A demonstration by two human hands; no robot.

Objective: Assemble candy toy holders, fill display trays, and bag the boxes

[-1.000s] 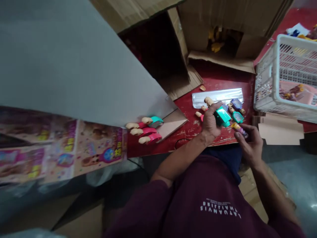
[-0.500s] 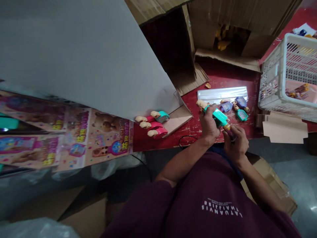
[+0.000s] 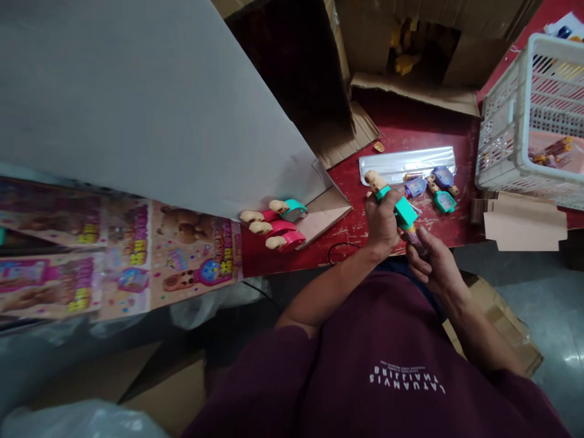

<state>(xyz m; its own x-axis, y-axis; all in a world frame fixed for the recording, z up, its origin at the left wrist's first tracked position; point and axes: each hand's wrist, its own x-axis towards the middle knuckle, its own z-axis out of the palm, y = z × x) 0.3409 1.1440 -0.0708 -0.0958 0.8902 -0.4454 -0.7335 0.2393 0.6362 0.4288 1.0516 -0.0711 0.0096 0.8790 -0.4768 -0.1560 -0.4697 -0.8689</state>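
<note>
My left hand [image 3: 382,224] is wrapped round a teal toy [image 3: 406,213] with a cream animal-head end [image 3: 375,179] pointing away from me. At the toy's near end my right hand [image 3: 433,261] grips a small clear tube [image 3: 413,236] with dark contents; how far the tube sits inside the toy is hard to tell. Just beyond my hands lie two purple toys [image 3: 442,176] and another teal toy [image 3: 444,202], beside a stack of clear plastic sleeves [image 3: 387,164]. To the left, several pink and teal toys [image 3: 283,228] with cream heads rest near the table edge.
A white plastic crate [image 3: 506,128] with small tubes [image 3: 554,152] stands at right, near a flat cardboard piece [image 3: 524,222]. Open cardboard boxes [image 3: 369,52] are at the back. A large pale board [image 3: 137,109] and printed bear cards [image 3: 196,249] fill the left.
My right hand's fingers have shifted from a tight curl to a more stretched hold on the tube. The toy stays in my left hand. The whole view has shifted slightly.
</note>
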